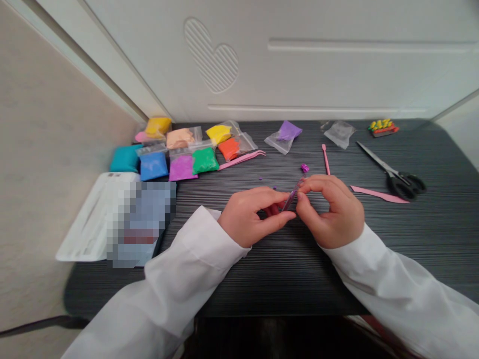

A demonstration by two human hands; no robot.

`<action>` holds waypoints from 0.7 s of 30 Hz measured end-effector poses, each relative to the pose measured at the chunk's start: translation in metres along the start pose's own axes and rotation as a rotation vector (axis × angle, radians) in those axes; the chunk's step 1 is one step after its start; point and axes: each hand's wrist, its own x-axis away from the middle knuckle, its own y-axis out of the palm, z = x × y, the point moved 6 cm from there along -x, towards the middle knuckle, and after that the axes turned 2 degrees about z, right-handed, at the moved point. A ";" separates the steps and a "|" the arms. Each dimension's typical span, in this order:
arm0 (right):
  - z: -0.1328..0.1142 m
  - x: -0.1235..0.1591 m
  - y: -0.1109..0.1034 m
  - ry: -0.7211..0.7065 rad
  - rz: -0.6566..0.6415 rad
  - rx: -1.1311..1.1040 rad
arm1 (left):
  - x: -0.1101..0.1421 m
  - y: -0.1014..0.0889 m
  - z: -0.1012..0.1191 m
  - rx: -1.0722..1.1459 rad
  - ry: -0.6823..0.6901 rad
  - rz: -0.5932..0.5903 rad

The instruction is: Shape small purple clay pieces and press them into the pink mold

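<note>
Between my hands, above the dark table, is a thin, flat see-through piece point(289, 200) with purple on it, tilted and seen nearly edge-on. My left hand point(258, 214) grips its lower left side between thumb and fingers. Thumb and forefinger of my right hand point(333, 209) pinch at its upper right edge; what exactly lies between those fingertips is hidden. Just beyond the hands sits a small shiny purple lump point(305, 168). Tiny purple bits point(261, 178) lie to its left. A pink stick tool point(326, 158) stands out behind my right hand.
Bags of coloured clay point(153, 164) crowd the back left, with pink tweezers point(241, 159) beside them. A purple clay bag point(288, 131) and a clear bag point(340, 133) lie behind. Black-handled scissors point(406, 184), a pink knife point(379, 194) and a yellow-red clay piece point(383, 127) are right.
</note>
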 end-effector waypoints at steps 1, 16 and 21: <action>0.000 0.000 0.000 0.002 0.001 -0.007 | 0.000 0.000 0.000 0.004 0.000 -0.001; -0.001 -0.001 -0.001 -0.021 0.020 -0.007 | 0.000 0.000 0.000 -0.012 0.000 -0.007; -0.001 0.000 -0.001 -0.019 0.012 0.011 | 0.000 0.000 0.001 -0.012 0.001 -0.016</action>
